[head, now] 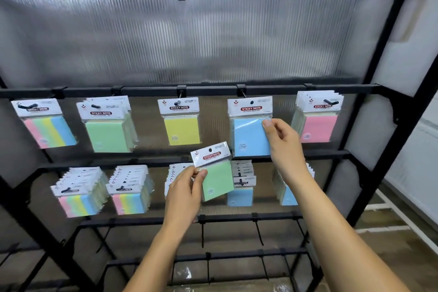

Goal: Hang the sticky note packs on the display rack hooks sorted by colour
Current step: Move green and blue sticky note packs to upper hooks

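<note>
Hands are working at the rack (403,92). The left hand (183,193) is pinching a green pack (216,180) by its left edge, holding it free in front of the lower row, tilted. The right hand (285,143) is gripping the right edge of a blue pack (250,137), which is hanging on its hook (251,102) in the upper row, between a yellow pack (182,130) and pink packs (318,128).

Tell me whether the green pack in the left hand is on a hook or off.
Off. The left hand pinches the green pack in front of the rack, and no hook passes through its hang hole.
</note>
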`<control>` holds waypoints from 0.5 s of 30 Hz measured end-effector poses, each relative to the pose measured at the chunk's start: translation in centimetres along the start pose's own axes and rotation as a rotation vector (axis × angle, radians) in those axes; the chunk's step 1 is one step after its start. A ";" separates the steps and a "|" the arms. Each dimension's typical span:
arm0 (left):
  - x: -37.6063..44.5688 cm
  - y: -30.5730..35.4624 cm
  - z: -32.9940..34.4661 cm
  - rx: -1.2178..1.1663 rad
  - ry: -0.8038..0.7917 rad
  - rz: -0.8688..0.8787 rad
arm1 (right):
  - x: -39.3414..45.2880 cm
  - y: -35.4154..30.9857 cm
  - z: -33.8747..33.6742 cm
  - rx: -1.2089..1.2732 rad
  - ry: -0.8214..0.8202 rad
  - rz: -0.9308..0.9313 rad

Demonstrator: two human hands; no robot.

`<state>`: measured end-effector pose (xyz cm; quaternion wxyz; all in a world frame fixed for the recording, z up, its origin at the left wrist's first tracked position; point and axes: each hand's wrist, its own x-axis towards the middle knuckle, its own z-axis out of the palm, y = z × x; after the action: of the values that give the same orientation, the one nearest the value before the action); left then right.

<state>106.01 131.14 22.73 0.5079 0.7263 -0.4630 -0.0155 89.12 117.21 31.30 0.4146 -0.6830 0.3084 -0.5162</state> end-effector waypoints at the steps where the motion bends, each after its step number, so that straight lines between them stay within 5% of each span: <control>1: 0.0 0.0 0.0 -0.002 0.002 -0.004 | 0.1 0.0 0.0 0.006 0.003 0.003; 15: -0.2 -0.2 0.0 0.016 -0.004 0.036 | 0.8 1.0 0.1 -0.003 0.044 0.020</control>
<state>106.06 131.25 22.48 0.5011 0.7220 -0.4771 -0.0042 89.46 116.07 30.80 0.4118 -0.6692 0.3250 -0.5263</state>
